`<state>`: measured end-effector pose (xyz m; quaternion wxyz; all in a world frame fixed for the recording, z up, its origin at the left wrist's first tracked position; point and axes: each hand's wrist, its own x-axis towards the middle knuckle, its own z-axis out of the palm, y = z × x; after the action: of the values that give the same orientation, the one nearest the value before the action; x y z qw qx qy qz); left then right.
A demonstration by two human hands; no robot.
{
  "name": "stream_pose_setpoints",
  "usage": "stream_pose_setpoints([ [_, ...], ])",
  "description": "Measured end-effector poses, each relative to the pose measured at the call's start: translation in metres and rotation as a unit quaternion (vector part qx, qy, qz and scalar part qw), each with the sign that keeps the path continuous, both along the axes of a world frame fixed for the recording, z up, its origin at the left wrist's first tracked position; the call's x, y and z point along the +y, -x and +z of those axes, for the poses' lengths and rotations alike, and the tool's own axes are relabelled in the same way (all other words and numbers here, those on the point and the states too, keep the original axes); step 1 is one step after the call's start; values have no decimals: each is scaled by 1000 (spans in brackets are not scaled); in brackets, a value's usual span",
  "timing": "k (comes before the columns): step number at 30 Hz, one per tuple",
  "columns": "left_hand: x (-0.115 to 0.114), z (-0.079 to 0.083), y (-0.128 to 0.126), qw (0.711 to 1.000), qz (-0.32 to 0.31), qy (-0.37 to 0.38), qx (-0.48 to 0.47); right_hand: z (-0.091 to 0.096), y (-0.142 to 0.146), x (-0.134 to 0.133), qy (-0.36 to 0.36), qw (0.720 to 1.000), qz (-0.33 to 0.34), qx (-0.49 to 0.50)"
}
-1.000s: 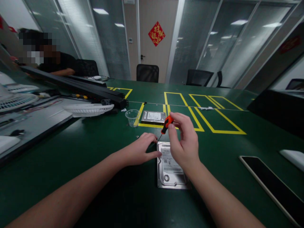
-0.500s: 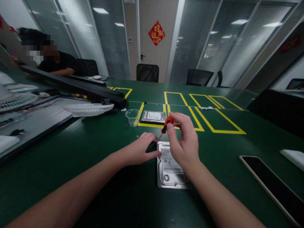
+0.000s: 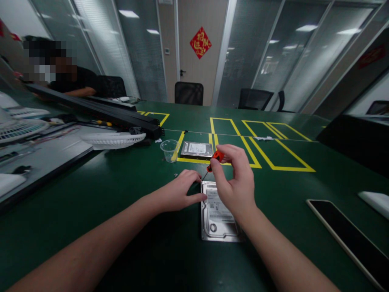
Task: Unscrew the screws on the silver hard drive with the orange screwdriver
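A silver hard drive (image 3: 216,219) lies flat on the green table in front of me. My right hand (image 3: 235,182) pinches the orange handle of a small screwdriver (image 3: 213,160), whose thin tip points down at the drive's far left corner. My left hand (image 3: 179,192) rests on the table against the drive's left edge, fingers curled and thumb touching the casing, steadying it. A second hard drive (image 3: 196,149) lies farther off inside a yellow taped box, with a clear plastic cup (image 3: 169,150) just to its left.
A long black bar (image 3: 100,111) and white fan grilles (image 3: 113,140) lie at the left, where another person sits behind them. A dark phone-like slab (image 3: 346,235) lies at the right. Yellow tape boxes (image 3: 267,146) mark the far table. Tiny screws (image 3: 175,175) lie near my left hand.
My right hand has shifted slightly left and down on the screwdriver, fingers turning the handle. My left hand and the drive have stayed put.
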<state>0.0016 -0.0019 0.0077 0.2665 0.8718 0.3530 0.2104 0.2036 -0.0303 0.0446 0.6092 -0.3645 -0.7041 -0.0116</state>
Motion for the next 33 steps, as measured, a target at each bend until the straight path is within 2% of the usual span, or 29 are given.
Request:
stream_pose_setpoints([
  [4,0,0,0,1000,1,0,0,2,0,-3,21,1000,18,2],
  [10,1,-1,1,1000,-1,-2,1,0,-1,-1,15,1000,26,4],
  [18,1,-2,0,1000,-2,-4,4,-1,0,-1,4,1000,8,1],
  [33,2,-3,2,1000,-2,-4,9,-12,1,6,53,994,58,80],
])
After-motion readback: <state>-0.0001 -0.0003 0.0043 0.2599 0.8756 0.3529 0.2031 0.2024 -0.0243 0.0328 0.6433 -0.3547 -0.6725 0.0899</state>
